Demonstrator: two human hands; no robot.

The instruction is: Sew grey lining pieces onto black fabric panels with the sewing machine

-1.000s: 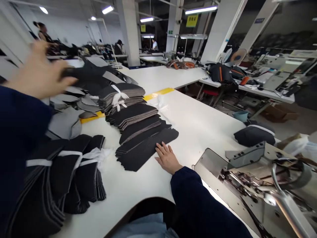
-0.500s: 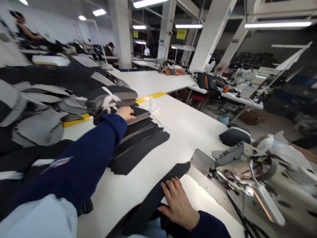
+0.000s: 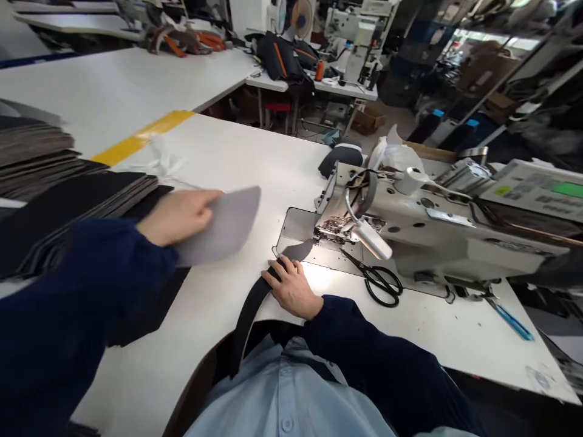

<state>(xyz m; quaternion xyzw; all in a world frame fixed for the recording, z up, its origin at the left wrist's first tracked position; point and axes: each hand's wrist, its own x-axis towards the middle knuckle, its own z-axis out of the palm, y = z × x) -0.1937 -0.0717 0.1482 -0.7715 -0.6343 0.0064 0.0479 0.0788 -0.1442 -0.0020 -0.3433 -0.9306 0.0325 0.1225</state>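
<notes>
My left hand (image 3: 180,215), slightly blurred, holds a grey fabric piece (image 3: 223,227) over the white table, pinched between thumb and fingers. My right hand (image 3: 294,286) lies with spread fingers on a long black strip (image 3: 249,309). One end of that strip reaches the metal plate of the sewing machine (image 3: 396,212), near its needle area; the other end hangs over the table edge at my lap. Stacks of black fabric pieces (image 3: 86,197) lie at the left, partly under my left sleeve.
Black-handled scissors (image 3: 382,285) lie beside the machine plate. Blue-handled snips (image 3: 512,318) are farther right. Yellow tape (image 3: 146,136) crosses the white table (image 3: 228,145). A dark padded piece (image 3: 340,159) sits behind the machine.
The view has turned right and down. My left hand has left the stack and now carries a grey piece. My right hand and the strip are now at the machine plate.
</notes>
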